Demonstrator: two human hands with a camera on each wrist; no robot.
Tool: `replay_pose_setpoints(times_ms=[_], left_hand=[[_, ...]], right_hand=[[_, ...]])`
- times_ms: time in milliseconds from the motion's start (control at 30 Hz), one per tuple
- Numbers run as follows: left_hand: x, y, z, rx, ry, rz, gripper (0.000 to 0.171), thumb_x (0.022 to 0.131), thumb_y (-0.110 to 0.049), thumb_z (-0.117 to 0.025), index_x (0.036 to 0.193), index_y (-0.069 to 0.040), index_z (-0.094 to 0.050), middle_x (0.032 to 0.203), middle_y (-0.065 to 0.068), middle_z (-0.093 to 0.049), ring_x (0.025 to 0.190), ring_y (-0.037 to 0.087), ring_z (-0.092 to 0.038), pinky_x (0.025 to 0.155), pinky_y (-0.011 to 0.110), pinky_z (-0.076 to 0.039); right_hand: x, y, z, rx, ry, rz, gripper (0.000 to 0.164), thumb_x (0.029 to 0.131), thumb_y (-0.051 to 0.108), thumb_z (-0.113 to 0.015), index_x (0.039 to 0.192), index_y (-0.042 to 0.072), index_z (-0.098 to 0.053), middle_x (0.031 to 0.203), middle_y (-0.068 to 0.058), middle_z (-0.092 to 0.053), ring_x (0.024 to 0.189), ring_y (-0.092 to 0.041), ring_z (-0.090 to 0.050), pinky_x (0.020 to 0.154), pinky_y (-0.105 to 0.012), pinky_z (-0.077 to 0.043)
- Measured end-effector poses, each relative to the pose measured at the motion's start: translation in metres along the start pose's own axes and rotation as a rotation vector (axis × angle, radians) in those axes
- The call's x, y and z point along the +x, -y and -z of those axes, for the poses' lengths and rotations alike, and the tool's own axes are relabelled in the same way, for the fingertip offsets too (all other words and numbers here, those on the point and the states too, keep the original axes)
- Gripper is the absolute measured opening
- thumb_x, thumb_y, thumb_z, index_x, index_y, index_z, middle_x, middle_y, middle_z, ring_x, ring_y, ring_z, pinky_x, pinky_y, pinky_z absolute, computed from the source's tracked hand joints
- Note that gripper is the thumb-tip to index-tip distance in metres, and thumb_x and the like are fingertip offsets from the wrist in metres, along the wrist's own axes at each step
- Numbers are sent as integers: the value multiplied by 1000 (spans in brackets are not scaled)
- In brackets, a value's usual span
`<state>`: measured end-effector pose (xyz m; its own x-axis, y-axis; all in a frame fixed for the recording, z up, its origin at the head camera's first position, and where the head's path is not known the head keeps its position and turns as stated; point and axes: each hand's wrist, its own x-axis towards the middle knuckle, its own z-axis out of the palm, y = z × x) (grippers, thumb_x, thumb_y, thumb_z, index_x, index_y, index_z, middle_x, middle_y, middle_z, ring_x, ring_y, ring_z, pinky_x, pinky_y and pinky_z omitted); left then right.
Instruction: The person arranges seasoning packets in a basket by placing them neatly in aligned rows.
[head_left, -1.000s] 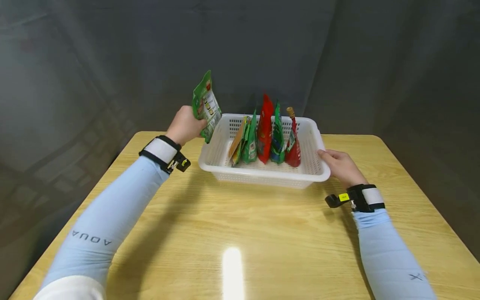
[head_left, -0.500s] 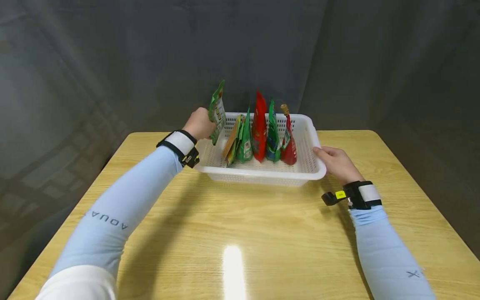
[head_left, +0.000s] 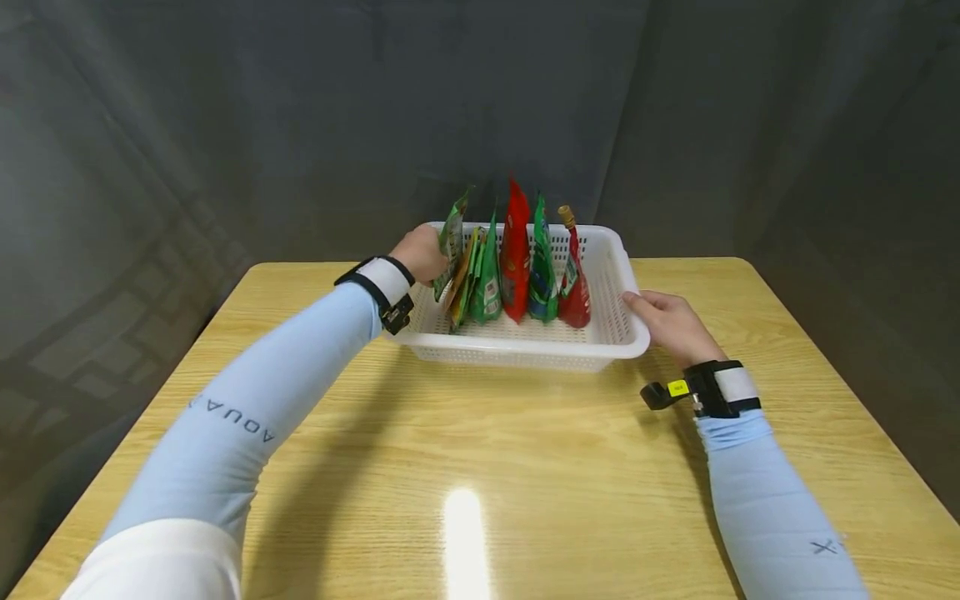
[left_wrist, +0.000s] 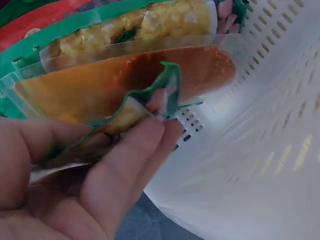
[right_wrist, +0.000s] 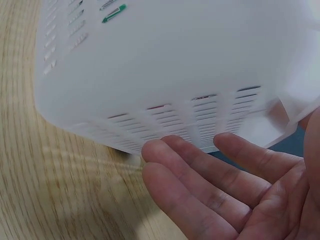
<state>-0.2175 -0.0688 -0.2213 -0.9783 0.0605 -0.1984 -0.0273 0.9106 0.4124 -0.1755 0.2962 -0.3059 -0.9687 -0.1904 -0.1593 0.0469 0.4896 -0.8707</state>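
Observation:
A white perforated plastic basket sits toward the far side of the table. At its left end my left hand pinches a green printed packet between thumb and fingers, its lower part inside the basket. In the left wrist view, the held packet lies beside a clear-edged orange-brown packet. At the basket's right end my right hand holds the rim, thumb over it. In the right wrist view its fingers extend along the outer wall, nearly straight.
Upright in the basket stand a green packet, a tall red packet, another green packet and a red pouch with a tan top. Behind the wooden table hangs a dark grey curtain.
My left hand has moved right and down, bringing the green packet from beside and above the basket into its left end. The right hand keeps hold of the rim.

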Motion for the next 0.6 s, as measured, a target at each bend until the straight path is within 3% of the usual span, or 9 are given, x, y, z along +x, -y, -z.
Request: replay_pose_setpoints(times_ms=[100, 200, 400, 600], left_hand=[[-1, 0, 0, -43, 34, -5, 42, 98, -11, -53, 59, -13, -40, 52, -1, -41, 50, 19, -60, 54, 29, -50], [-1, 1, 1, -87, 75, 10, 44, 98, -13, -55, 60, -15, -34, 54, -2, -34, 52, 20, -60, 55, 29, -52], [-2, 3, 1, -177, 129, 25, 32, 98, -11, -55, 71, -11, -38, 68, 2, -38, 55, 16, -54, 63, 32, -57], [-2, 3, -2, -255, 167, 16, 37, 98, -7, -57, 66, -10, -38, 65, 2, -39, 54, 16, -58, 72, 38, -59]], right_hand=[[-1, 1, -1, 7, 4, 3, 73, 102, 54, -43, 148, -2, -41, 133, -28, -55, 106, -34, -60, 78, -36, -54], [-2, 3, -1, 13, 4, 6, 73, 102, 54, -42, 148, -2, -41, 134, -29, -55, 106, -35, -60, 76, -35, -55], [-2, 3, 0, 10, -1, -1, 74, 102, 55, -42, 149, -2, -40, 135, -29, -54, 108, -36, -59, 75, -32, -54], [-3, 2, 0, 2, -7, -19, 74, 102, 56, -41, 150, 0, -40, 135, -28, -53, 106, -34, -59, 77, -34, -53]])
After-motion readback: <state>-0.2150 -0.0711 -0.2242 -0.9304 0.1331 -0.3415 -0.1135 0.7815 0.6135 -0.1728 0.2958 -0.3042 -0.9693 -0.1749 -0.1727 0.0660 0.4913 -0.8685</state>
